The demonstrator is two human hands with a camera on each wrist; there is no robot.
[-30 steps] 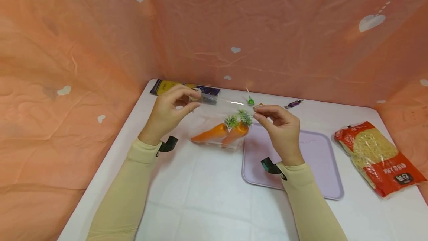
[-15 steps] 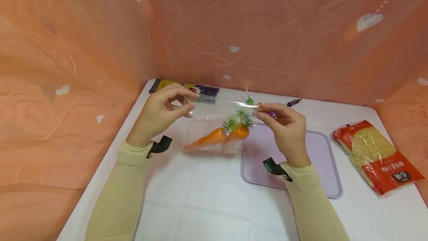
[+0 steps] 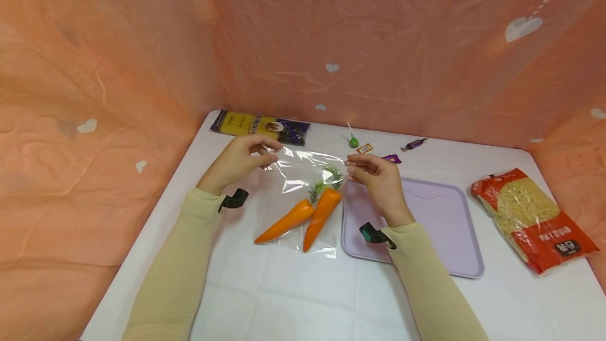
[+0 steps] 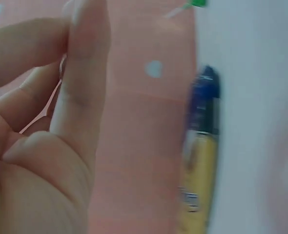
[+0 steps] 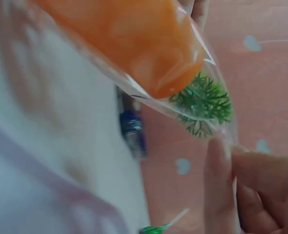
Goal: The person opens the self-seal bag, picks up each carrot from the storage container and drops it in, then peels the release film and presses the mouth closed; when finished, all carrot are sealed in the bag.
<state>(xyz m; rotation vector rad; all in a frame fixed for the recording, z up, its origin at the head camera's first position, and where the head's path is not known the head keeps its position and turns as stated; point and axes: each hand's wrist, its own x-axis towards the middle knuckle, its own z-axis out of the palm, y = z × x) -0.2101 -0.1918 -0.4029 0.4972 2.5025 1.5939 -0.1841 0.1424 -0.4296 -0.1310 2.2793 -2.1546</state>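
A clear plastic bag (image 3: 293,186) is stretched between my two hands in the head view. Inside lie two orange carrots (image 3: 286,221) with feathery green tops, one slanting left and the other steeper. My left hand (image 3: 236,163) pinches the bag's upper left corner between thumb and fingers. At the upper right corner, my right hand (image 3: 379,180) pinches the edge likewise. The right wrist view shows a carrot (image 5: 129,44) and its green top (image 5: 205,105) through the film, close to the pinching fingertips (image 5: 217,156). In the left wrist view, the left thumb and fingers meet at the top.
A lilac tray (image 3: 450,230) lies right of the bag, partly under my right forearm. Farther right is a red noodle packet (image 3: 537,220). Along the back are a yellow-and-blue packet (image 3: 258,125), a green lollipop (image 3: 353,142) and several small wrapped candies (image 3: 414,144).
The bag has swung so its broad face now shows, with the carrot tips pointing down toward me. My right hand has shifted left, uncovering candies behind it; both hands still pinch the bag.
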